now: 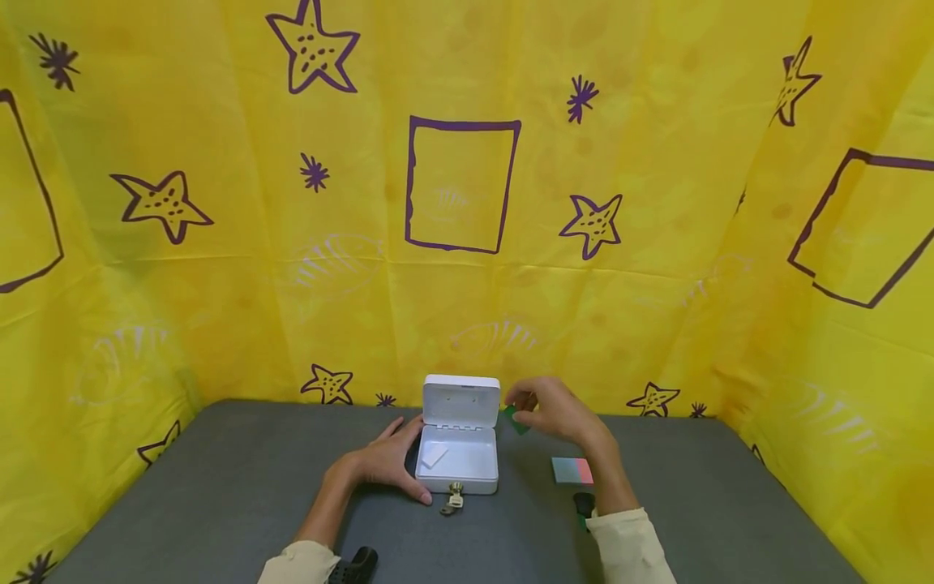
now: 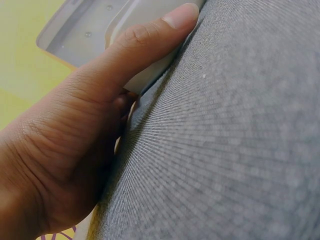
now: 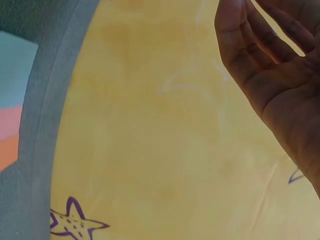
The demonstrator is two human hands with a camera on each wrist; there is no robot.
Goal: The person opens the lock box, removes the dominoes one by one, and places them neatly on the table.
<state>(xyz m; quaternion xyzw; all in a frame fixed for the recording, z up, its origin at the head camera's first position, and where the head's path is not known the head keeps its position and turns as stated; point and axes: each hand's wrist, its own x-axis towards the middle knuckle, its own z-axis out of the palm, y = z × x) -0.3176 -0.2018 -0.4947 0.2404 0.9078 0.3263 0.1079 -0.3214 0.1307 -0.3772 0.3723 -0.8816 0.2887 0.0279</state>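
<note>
A small white cash box [image 1: 458, 484] stands on the dark table with its lid [image 1: 461, 403] raised. Inside lies a small white rectangular piece [image 1: 434, 456]. Keys [image 1: 454, 500] hang from the lock at the front. My left hand [image 1: 387, 456] holds the box by its left side, thumb at the front corner; its fingers are partly hidden in the left wrist view. To the right of the lid, my right hand [image 1: 558, 410] pinches a small flat green piece [image 1: 518, 421] above the table. The right wrist view cuts off those fingertips.
A pad of blue and pink sticky notes [image 1: 571, 470] lies right of the box. Nearer me, a black and green item [image 1: 584, 504] is partly covered by the right sleeve [image 1: 629, 542]. A yellow patterned curtain [image 1: 467, 308] rises behind the table [image 1: 255, 462].
</note>
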